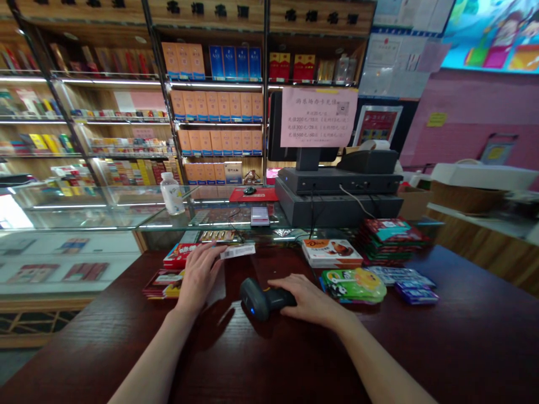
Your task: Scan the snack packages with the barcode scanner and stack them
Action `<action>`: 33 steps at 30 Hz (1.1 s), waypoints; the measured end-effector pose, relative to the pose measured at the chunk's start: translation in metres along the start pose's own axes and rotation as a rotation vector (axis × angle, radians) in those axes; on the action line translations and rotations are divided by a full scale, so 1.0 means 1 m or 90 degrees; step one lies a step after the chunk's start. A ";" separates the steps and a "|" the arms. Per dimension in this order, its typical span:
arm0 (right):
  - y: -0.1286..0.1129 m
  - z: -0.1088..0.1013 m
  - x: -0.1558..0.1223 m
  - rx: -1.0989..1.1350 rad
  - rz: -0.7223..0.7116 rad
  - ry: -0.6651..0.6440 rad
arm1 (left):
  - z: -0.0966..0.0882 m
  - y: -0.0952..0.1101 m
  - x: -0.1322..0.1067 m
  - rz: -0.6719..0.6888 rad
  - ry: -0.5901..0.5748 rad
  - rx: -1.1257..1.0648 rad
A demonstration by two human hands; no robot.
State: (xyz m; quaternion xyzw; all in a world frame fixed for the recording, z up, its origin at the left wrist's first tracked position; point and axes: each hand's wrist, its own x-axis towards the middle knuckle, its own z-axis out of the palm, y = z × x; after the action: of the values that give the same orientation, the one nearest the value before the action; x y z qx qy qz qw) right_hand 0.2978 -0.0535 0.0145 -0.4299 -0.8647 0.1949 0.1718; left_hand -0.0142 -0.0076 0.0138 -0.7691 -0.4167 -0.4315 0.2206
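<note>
My left hand (201, 276) is closed at the left end of a narrow white barcoded pack (238, 251); most of the pack's shape is hidden by the fingers. Just left of that hand lie a red and white box (179, 256) and a stack of flat red and yellow packs (162, 284), both partly covered by it. My right hand (301, 297) is wrapped round the handle of a dark grey barcode scanner (257, 300), low over the brown counter. The scanner's head points left, and a blue light glows on it.
Right of my hands lie an orange and white chocolate box (332, 252), green packs (353, 285), purple packs (416, 293) and a stack of red-green packs (391, 238). Behind stand a cash register (337, 185), a phone (260, 216) and a white bottle (172, 194) on glass.
</note>
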 end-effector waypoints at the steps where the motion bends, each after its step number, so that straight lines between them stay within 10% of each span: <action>1: 0.000 0.001 0.000 -0.005 -0.002 0.001 | -0.002 0.001 0.001 0.008 -0.003 0.014; 33: -0.023 -0.016 -0.005 0.053 -0.063 0.109 | -0.015 0.015 0.006 0.000 -0.010 0.113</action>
State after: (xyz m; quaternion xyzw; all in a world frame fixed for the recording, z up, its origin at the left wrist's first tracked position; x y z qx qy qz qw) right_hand 0.2920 -0.0673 0.0388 -0.3943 -0.8582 0.1843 0.2722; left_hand -0.0076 -0.0235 0.0271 -0.7498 -0.4550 -0.3869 0.2848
